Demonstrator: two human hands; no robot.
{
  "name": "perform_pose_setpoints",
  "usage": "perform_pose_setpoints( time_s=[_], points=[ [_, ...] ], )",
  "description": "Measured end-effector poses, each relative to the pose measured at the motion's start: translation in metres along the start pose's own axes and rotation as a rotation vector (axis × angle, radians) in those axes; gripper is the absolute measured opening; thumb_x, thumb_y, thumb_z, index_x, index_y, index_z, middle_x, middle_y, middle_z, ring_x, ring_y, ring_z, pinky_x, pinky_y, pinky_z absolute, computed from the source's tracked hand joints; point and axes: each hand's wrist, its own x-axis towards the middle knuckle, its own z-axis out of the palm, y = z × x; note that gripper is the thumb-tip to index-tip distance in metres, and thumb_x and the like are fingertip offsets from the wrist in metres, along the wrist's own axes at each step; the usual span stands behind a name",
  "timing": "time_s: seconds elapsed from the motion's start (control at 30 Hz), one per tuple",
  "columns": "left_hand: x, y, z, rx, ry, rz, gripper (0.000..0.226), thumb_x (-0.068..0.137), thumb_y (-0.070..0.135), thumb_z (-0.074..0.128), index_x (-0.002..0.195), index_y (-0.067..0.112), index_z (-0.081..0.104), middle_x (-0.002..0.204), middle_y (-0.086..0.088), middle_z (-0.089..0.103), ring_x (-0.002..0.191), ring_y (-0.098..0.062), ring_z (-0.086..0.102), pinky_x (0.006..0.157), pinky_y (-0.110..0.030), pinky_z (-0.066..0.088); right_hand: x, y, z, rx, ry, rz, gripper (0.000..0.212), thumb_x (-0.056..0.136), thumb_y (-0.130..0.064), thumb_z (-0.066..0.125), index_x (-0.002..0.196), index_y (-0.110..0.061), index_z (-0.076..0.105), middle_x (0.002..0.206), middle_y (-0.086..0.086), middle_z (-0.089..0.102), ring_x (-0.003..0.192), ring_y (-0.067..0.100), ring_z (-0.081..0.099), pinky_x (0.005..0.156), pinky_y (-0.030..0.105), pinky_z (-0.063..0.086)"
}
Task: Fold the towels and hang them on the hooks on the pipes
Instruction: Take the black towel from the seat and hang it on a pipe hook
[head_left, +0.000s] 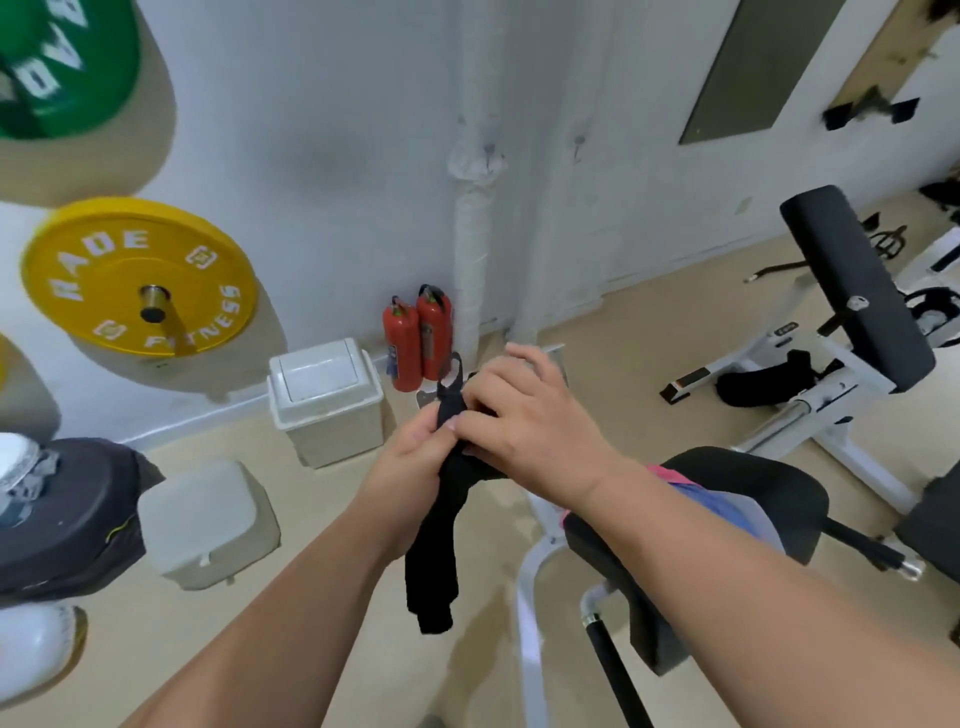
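Black towel (441, 519) hangs bunched between my hands: my left hand (410, 467) grips it from below and my right hand (524, 421) pinches it near its loop. Beyond stand a white bin (324, 410), its lid shut and contents hidden, two red fire extinguishers (415, 338), and the wrapped pipe (472, 249). Its hooks (488, 150) are blurred.
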Motion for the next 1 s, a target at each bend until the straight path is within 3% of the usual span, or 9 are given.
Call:
perform_pose_setpoints(
  time_s=[0.17, 0.27, 0.37, 0.47, 0.53, 0.63, 0.77, 0.9, 1.0],
  points=[
    [-0.011, 0.019, -0.020, 0.029, 0.088, 0.025, 0.025, 0.105, 0.007, 0.050, 0.122, 0.008, 0.067, 0.115, -0.020, 0.074, 0.104, -0.029, 0.072, 0.091, -0.036, 0.058, 0.027, -0.005, -0.001, 0.151, 0.002, 0.440, 0.088, 0.061, -0.069, 0.076, 0.135, -0.031, 0.047, 0.127, 0.006, 0.055, 0.119, 0.029, 0.050, 0.104, 0.052, 0.038],
    [-0.003, 0.030, -0.016, 0.054, 0.268, 0.071, 0.021, 0.104, 0.006, 0.051, 0.114, 0.005, 0.069, 0.103, -0.016, 0.078, 0.094, -0.027, 0.075, 0.075, -0.029, 0.061, 0.043, -0.011, -0.001, 0.362, -0.184, 0.841, 0.124, 0.050, -0.078, 0.077, 0.153, -0.036, 0.023, 0.144, -0.002, 0.041, 0.134, 0.019, 0.039, 0.111, 0.034, 0.033],
    [0.009, 0.040, -0.019, 0.124, 0.335, 0.128, 0.021, 0.104, 0.005, 0.051, 0.112, 0.007, 0.070, 0.097, -0.010, 0.079, 0.089, -0.022, 0.076, 0.069, -0.025, 0.058, 0.043, -0.006, 0.009, 0.853, -0.301, 1.118, 0.094, 0.058, -0.056, 0.091, 0.138, -0.034, 0.045, 0.121, -0.016, 0.058, 0.107, 0.001, 0.059, 0.089, 0.009, 0.043],
    [0.021, 0.047, -0.030, 0.275, 0.310, 0.129, 0.021, 0.102, 0.005, 0.054, 0.111, 0.012, 0.071, 0.094, -0.001, 0.080, 0.087, -0.013, 0.075, 0.069, -0.018, 0.054, 0.039, 0.005, 0.031, 1.241, -0.291, 1.336, 0.068, 0.077, -0.064, 0.075, 0.108, -0.004, 0.073, 0.103, 0.010, 0.077, 0.098, 0.027, 0.073, 0.090, 0.037, 0.056],
    [0.030, 0.050, -0.039, 0.390, 0.273, 0.087, 0.019, 0.101, 0.008, 0.056, 0.108, 0.016, 0.072, 0.094, 0.000, 0.079, 0.085, -0.010, 0.074, 0.067, -0.015, 0.053, 0.044, 0.011, 0.038, 1.349, -0.289, 1.429, 0.058, 0.088, -0.064, 0.061, 0.101, -0.010, 0.078, 0.097, 0.006, 0.079, 0.092, 0.019, 0.075, 0.080, 0.031, 0.057],
    [0.046, 0.051, -0.052, 0.441, 0.227, 0.039, 0.018, 0.102, 0.010, 0.056, 0.107, 0.016, 0.072, 0.098, -0.006, 0.079, 0.088, -0.015, 0.074, 0.073, -0.022, 0.057, 0.059, 0.023, 0.052, 1.542, -0.238, 1.401, 0.036, 0.095, -0.043, 0.065, 0.104, -0.009, 0.077, 0.099, 0.009, 0.079, 0.093, 0.024, 0.075, 0.074, 0.030, 0.057],
    [0.080, 0.054, -0.068, 0.397, 0.277, 0.000, 0.024, 0.106, 0.019, 0.049, 0.110, 0.015, 0.073, 0.100, -0.005, 0.079, 0.095, -0.023, 0.075, 0.081, -0.031, 0.059, 0.084, 0.042, 0.090, 1.470, -0.025, 1.368, 0.015, 0.091, -0.016, 0.072, 0.102, -0.006, 0.070, 0.100, 0.019, 0.075, 0.094, 0.029, 0.072, 0.086, 0.047, 0.058],
    [0.130, 0.065, -0.083, 0.337, 0.433, -0.036, 0.028, 0.108, 0.022, 0.046, 0.110, 0.017, 0.073, 0.102, -0.003, 0.079, 0.099, -0.022, 0.075, 0.089, -0.038, 0.058, 0.111, 0.076, 0.124, 1.400, 0.086, 1.371, 0.010, 0.088, -0.016, 0.076, 0.093, -0.011, 0.068, 0.092, 0.014, 0.076, 0.088, 0.029, 0.073, 0.084, 0.051, 0.060],
    [0.170, 0.081, -0.096, 0.263, 0.662, -0.016, 0.028, 0.108, 0.022, 0.046, 0.105, 0.020, 0.074, 0.099, -0.001, 0.079, 0.097, -0.020, 0.075, 0.081, -0.030, 0.057, 0.126, 0.109, 0.148, 1.381, 0.081, 1.364, 0.009, 0.086, -0.021, 0.075, 0.094, -0.020, 0.070, 0.093, 0.004, 0.077, 0.092, 0.024, 0.074, 0.089, 0.050, 0.059]
  ],
)
